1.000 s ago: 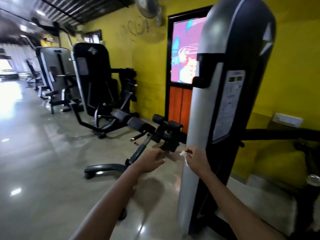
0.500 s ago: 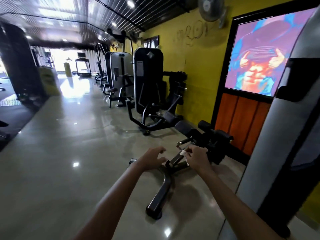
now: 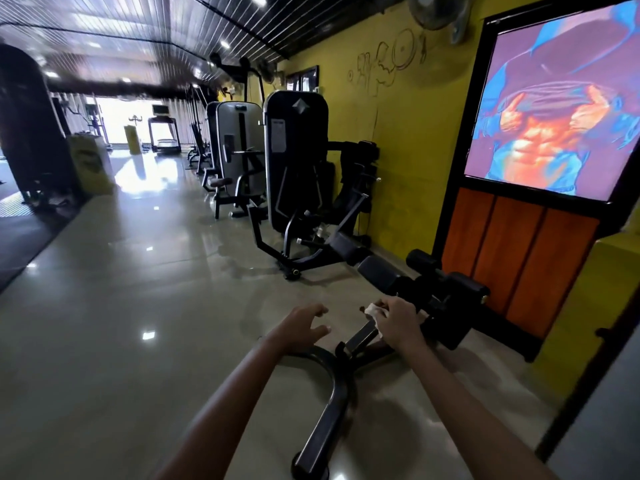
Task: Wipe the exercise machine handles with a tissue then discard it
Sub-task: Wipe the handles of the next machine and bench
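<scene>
Head view: 2 bare hands, 1 white tissue (image 3: 373,311). Right hand (image 3: 398,322) curled, pinching tissue at fingertips, above black exercise machine (image 3: 429,292) frame. Left hand (image 3: 299,327) just beside, fingers spread, loosely bent, holding nothing.

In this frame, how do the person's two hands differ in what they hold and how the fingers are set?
The right hand pinches a white tissue; the left hand holds nothing. The right hand's fingers are curled in on the tissue; the left hand's fingers are spread and loosely bent. The right hand is in front of the black padded machine; the left hand hangs over bare floor beside it. Both reach forward on bare forearms at about the same height.
</scene>
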`<move>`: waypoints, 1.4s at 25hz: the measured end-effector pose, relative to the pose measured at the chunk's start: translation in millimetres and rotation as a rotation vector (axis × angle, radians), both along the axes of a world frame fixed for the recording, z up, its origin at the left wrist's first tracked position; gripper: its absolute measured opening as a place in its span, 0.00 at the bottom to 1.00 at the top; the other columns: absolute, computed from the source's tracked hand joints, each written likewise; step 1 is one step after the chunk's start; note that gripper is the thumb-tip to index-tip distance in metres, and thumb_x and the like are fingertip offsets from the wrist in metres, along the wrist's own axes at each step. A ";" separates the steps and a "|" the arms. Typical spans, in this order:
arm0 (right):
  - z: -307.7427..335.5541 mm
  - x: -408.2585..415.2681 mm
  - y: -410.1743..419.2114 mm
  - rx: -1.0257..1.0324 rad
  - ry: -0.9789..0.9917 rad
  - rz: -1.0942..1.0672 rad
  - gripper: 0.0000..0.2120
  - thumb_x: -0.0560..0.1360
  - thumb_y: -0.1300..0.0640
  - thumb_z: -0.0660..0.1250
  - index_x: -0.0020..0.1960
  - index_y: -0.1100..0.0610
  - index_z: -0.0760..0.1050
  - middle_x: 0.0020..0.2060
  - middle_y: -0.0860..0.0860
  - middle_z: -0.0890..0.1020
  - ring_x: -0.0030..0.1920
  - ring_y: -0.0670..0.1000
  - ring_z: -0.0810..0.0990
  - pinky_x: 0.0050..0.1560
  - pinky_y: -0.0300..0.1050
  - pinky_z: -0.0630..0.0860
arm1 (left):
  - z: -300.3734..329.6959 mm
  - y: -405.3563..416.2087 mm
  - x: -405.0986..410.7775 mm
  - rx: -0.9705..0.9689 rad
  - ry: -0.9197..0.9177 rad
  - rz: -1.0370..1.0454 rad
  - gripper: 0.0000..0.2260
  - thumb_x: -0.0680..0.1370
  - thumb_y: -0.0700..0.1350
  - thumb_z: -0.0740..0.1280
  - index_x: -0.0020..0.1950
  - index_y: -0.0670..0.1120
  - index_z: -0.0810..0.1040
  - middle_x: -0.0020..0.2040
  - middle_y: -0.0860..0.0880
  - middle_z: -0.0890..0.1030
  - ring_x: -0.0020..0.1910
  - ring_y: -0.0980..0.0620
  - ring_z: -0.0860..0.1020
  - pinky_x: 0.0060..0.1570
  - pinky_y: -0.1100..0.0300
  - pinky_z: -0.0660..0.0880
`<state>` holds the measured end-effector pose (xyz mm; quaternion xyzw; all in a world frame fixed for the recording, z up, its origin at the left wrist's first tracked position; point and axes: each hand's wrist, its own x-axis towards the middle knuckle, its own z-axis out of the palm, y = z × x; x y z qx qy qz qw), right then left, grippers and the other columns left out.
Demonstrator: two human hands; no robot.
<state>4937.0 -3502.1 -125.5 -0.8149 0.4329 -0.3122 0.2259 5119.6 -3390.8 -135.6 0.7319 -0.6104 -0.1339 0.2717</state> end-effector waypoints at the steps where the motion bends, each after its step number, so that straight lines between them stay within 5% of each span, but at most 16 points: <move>1: 1.0 9.8 -21.7 0.019 -0.001 -0.013 0.09 0.75 0.59 0.65 0.48 0.64 0.80 0.42 0.57 0.82 0.44 0.54 0.78 0.40 0.35 0.63 | -0.1 -23.6 10.2 0.007 0.001 -0.002 0.20 0.77 0.48 0.67 0.67 0.43 0.72 0.63 0.45 0.76 0.63 0.49 0.73 0.62 0.57 0.69; 7: -3.7 65.5 -167.5 0.054 -0.027 -0.097 0.04 0.73 0.59 0.67 0.42 0.58 0.79 0.40 0.56 0.82 0.42 0.56 0.81 0.45 0.50 0.79 | 10.0 -165.2 66.2 0.009 0.003 -0.055 0.20 0.78 0.48 0.67 0.67 0.43 0.72 0.64 0.46 0.75 0.64 0.51 0.72 0.60 0.62 0.66; 15: -53.4 107.5 -278.7 0.173 0.011 -0.254 0.05 0.73 0.63 0.67 0.38 0.58 0.78 0.34 0.53 0.80 0.37 0.53 0.80 0.42 0.42 0.76 | -36.7 -311.8 138.7 0.110 0.005 -0.218 0.20 0.79 0.47 0.65 0.69 0.43 0.69 0.66 0.45 0.72 0.66 0.49 0.68 0.60 0.64 0.62; 19: -100.8 139.9 -332.5 0.221 -0.020 -0.514 0.09 0.72 0.62 0.66 0.34 0.52 0.75 0.30 0.50 0.77 0.34 0.50 0.77 0.36 0.38 0.72 | -70.8 -421.6 182.7 0.128 -0.004 -0.448 0.19 0.78 0.44 0.66 0.67 0.41 0.71 0.65 0.44 0.73 0.63 0.49 0.71 0.54 0.70 0.61; 24: -142.7 165.1 -362.7 0.267 -0.010 -0.726 0.19 0.72 0.64 0.64 0.29 0.47 0.64 0.30 0.48 0.73 0.33 0.50 0.72 0.35 0.40 0.65 | -104.6 -502.7 204.1 0.143 -0.083 -0.721 0.17 0.78 0.43 0.65 0.65 0.39 0.72 0.64 0.41 0.73 0.62 0.45 0.72 0.61 0.57 0.67; 32: -191.0 167.2 -403.0 0.331 -0.018 -0.866 0.12 0.72 0.66 0.63 0.31 0.55 0.72 0.28 0.51 0.76 0.34 0.54 0.76 0.35 0.44 0.70 | -157.3 -552.1 193.0 0.064 -0.145 -0.842 0.22 0.79 0.46 0.64 0.71 0.41 0.67 0.70 0.42 0.67 0.69 0.46 0.66 0.68 0.59 0.62; 35: -208.5 173.9 -418.5 0.317 -0.023 -0.886 0.09 0.73 0.68 0.61 0.43 0.63 0.80 0.39 0.59 0.83 0.42 0.58 0.80 0.44 0.50 0.77 | -178.3 -573.5 184.6 -0.029 -0.186 -0.863 0.24 0.79 0.46 0.64 0.72 0.41 0.65 0.73 0.42 0.64 0.72 0.44 0.62 0.72 0.51 0.61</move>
